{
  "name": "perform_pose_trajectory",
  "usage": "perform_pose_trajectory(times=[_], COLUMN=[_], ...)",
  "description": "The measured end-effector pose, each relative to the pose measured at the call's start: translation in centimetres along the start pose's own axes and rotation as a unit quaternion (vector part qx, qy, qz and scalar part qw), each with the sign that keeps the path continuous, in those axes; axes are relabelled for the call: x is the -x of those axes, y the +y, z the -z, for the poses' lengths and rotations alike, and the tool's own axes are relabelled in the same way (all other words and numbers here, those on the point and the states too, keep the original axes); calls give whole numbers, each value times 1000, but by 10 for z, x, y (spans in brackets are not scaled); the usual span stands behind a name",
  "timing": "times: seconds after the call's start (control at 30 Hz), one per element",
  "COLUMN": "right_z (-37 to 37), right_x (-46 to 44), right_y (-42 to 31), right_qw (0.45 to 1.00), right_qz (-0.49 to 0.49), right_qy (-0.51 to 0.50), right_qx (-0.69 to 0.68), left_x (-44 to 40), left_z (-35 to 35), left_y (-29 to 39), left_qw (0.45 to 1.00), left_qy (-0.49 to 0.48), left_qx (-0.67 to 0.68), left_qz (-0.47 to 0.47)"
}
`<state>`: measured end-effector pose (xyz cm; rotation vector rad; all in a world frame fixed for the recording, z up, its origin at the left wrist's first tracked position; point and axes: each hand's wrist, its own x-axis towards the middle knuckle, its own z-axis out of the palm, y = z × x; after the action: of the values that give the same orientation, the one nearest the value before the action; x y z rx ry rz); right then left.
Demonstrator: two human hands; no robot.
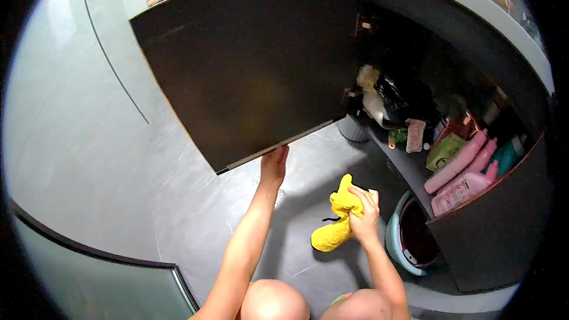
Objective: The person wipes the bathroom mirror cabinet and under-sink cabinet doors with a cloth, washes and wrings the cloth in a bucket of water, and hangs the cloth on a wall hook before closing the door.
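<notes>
A dark cabinet door point(249, 71) stands swung open at the upper middle. My left hand point(274, 169) holds its lower edge, with the fingertips partly hidden against the door. Lower and to the right, my right hand point(365, 216) is closed around a bunched yellow cloth point(333, 234). Part of the cloth sticks up above the fist and a fuller end hangs below, over the grey floor. A short black loop point(331, 220) shows at the cloth's side.
Inside the cabinet, pink bottles point(456, 163), a green pack point(446, 153) and a black plastic bag point(394, 98) sit on a shelf. Beneath it stands a light-blue bucket point(394, 243). A glass panel point(101, 272) with a dark frame is at lower left.
</notes>
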<state>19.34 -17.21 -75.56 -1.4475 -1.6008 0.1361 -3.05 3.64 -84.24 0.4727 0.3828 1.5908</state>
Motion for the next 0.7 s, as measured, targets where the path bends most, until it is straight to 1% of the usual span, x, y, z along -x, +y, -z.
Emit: perform_pose_trajectory(times=[0.1, 0.13, 0.17, 0.23, 0.27, 0.3, 0.37, 0.4, 0.43, 0.5, 0.63, 0.7], right_z=[1, 1, 1, 3, 2, 2, 1, 0, 0, 1, 4, 5], right_x=[4, 5, 6, 6, 8, 9, 9, 10, 12, 12, 11, 12], right_y=[-4, -5, -7, -9, -6, -4, -2, -1, 0, -3, -8, -5], right_qw=[1000, 1000, 1000, 1000, 1000, 1000, 1000, 1000, 1000, 1000, 1000, 1000], right_qz=[-4, -3, -4, -3, -9, -14, -9, -12, -18, -17, -21, -18], right_qy=[-2, 2, 6, -3, -5, -7, -9, -9, -10, -9, 3, 12], right_qx=[3, 9, 16, 29, 17, 5, 2, 0, -2, 0, 4, 4], left_x=[-1, -2, -3, -2, -2, 0, 5, 1, 0, -1, -23, -21], left_z=[4, 5, 7, 4, 1, -2, -13, -17, -18, -19, -4, -4], left_y=[-1, 1, 3, 11, 12, 12, 14, 15, 17, 20, 15, 18], left_qw=[999, 1000, 1000, 996, 992, 993, 999, 1000, 1000, 996, 996, 999], left_qy=[19, -9, -6, -4, 54, 55, 42, 25, 27, 35, 24, -5], left_qx=[1, -12, -12, -32, -35, -34, -15, 11, 10, 72, 71, 45], left_qz=[29, 20, 17, 83, 105, 103, 23, 6, 6, 44, 48, 28])
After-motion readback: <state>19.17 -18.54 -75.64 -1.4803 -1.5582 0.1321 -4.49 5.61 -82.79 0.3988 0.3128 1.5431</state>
